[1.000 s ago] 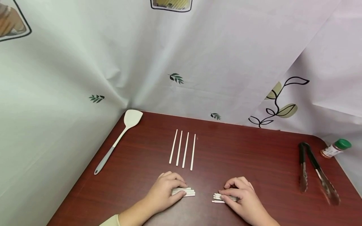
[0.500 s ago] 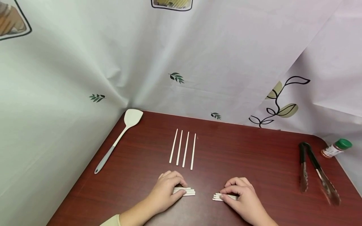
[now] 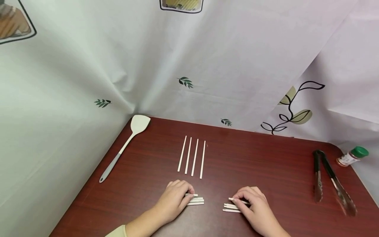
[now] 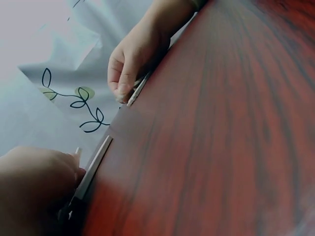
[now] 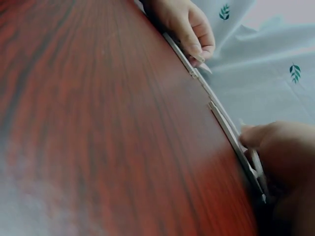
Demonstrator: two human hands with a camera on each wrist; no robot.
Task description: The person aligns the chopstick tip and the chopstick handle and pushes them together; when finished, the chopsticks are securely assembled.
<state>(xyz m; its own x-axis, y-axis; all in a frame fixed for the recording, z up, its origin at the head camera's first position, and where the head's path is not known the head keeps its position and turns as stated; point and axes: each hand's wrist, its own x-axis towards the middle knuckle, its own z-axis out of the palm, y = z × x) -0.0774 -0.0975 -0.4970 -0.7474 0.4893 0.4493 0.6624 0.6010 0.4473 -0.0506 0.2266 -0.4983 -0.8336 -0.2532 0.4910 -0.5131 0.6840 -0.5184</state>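
Note:
My left hand (image 3: 174, 201) pinches one thin white stick (image 3: 195, 195) between thumb and fingers, its end poking out to the right. Several similar white sticks (image 3: 199, 200) lie side by side just below it, partly hidden under the hand. Facing it across a short gap, my right hand (image 3: 253, 205) pinches another white stick (image 3: 230, 198), whose end points left. More sticks (image 3: 231, 210) lie under and in front of that thumb. Both wrist views show the two hands (image 4: 135, 64) low at the tabletop, with sticks (image 5: 231, 132) lying flat beside the fingers.
Several white sticks (image 3: 194, 158) lie in a spaced row beyond the hands. A white spatula with a grey handle (image 3: 125, 144) rests along the left edge. Metal tongs (image 3: 331, 177) and a green-capped bottle (image 3: 352, 156) are at the right. White printed cloth (image 3: 225, 65) hangs behind the table (image 3: 251, 158).
Both hands were gripping bunches of sticks together. Now each hand pinches a single stick slightly farther from me, and the other sticks have spread apart below.

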